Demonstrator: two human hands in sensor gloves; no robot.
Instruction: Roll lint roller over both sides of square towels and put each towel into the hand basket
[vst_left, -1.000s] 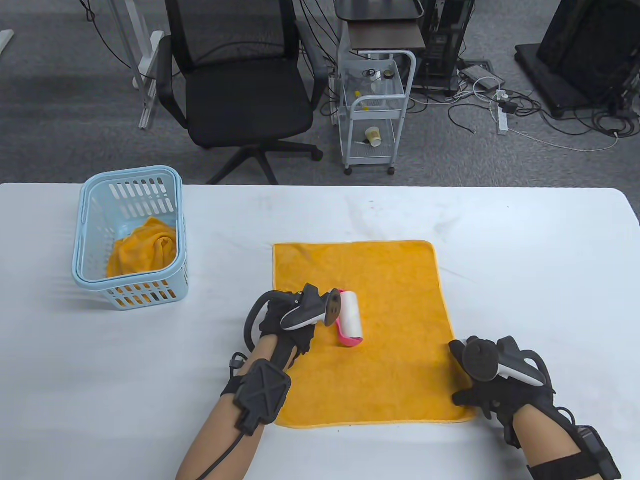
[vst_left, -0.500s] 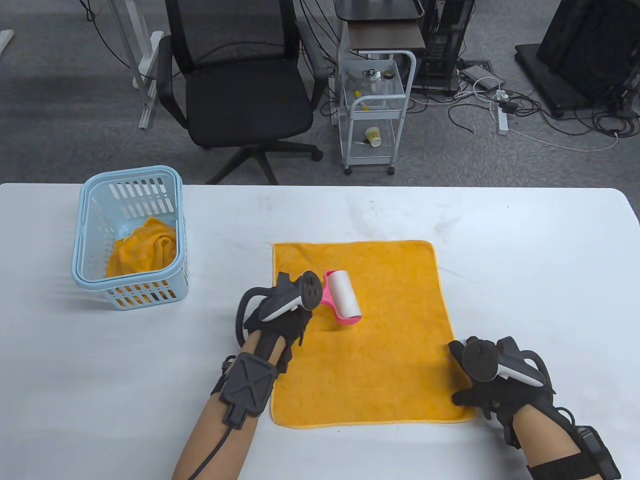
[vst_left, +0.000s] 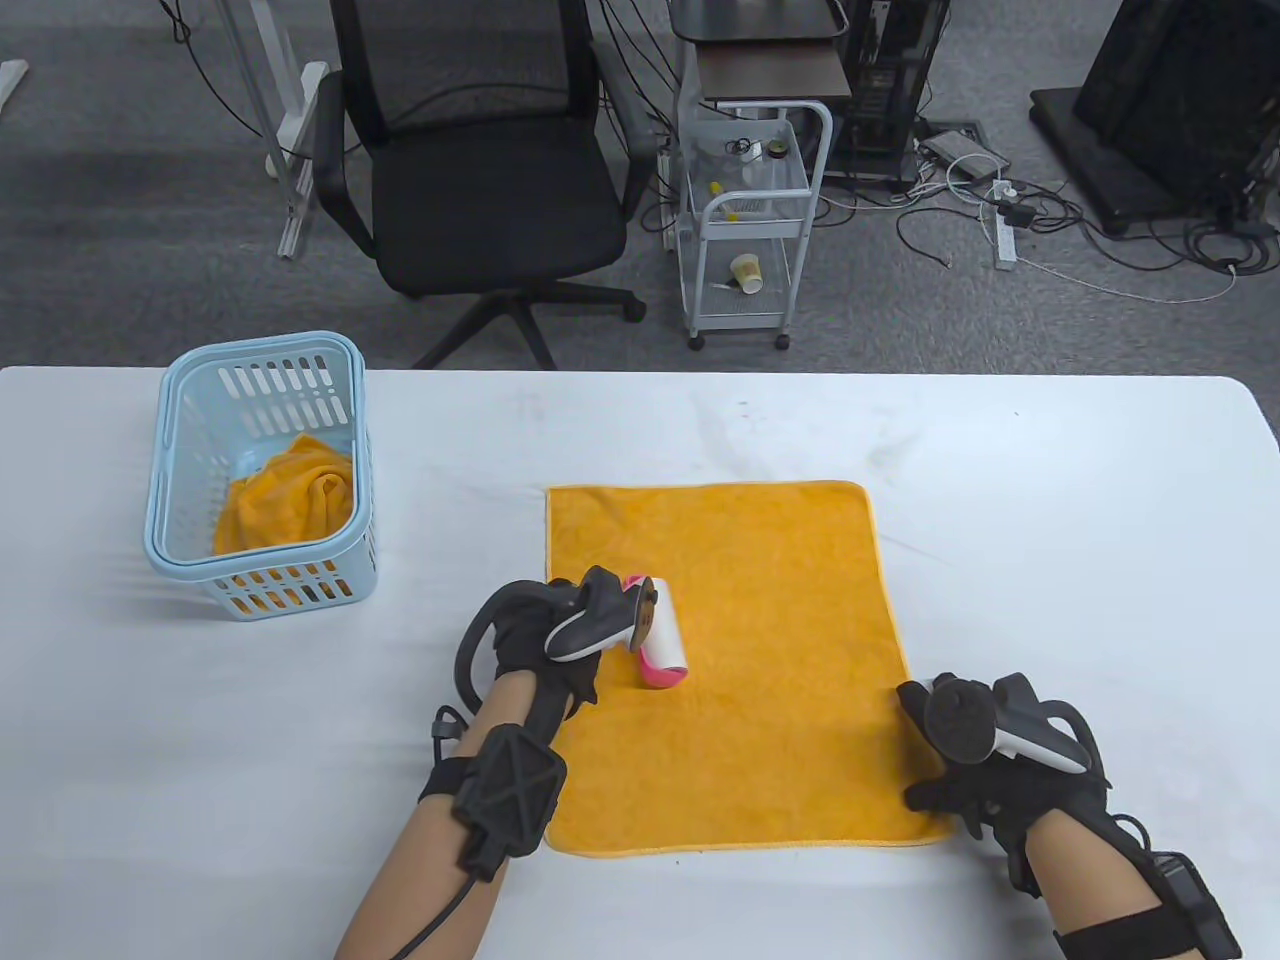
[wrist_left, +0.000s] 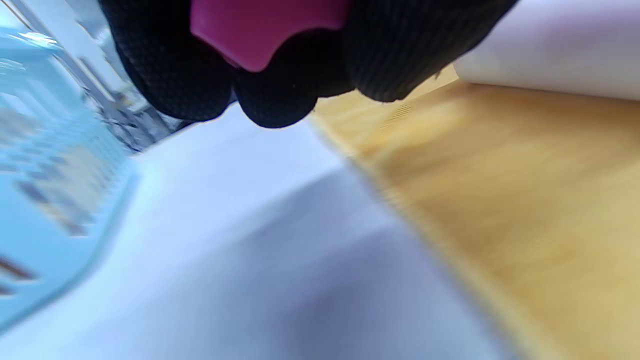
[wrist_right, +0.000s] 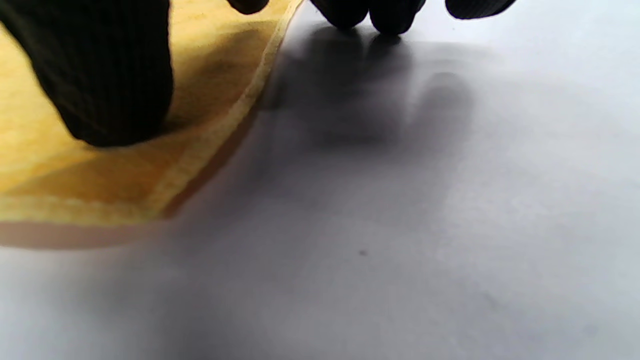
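Observation:
An orange square towel (vst_left: 760, 660) lies flat on the white table (vst_left: 1050, 520). My left hand (vst_left: 560, 640) grips the pink handle (wrist_left: 265, 30) of a lint roller (vst_left: 662, 640), whose white roll (wrist_left: 555, 45) rests on the towel's left part. My right hand (vst_left: 960, 770) lies flat on the towel's near right corner (wrist_right: 150, 195), its thumb (wrist_right: 110, 75) pressing the cloth and the other fingers on the table beyond the hem. A light blue hand basket (vst_left: 262, 480) stands at the left with another orange towel (vst_left: 290, 495) crumpled inside.
Beyond the table's far edge are a black office chair (vst_left: 480, 180), a small white trolley (vst_left: 750, 220) and cables on the floor. Bare tabletop surrounds the towel on the right and between the towel and the basket (wrist_left: 45, 190).
The left hand pushed the roller away over the towel, then drew it back toward me and slightly left. The right hand stayed pressed on the towel's corner.

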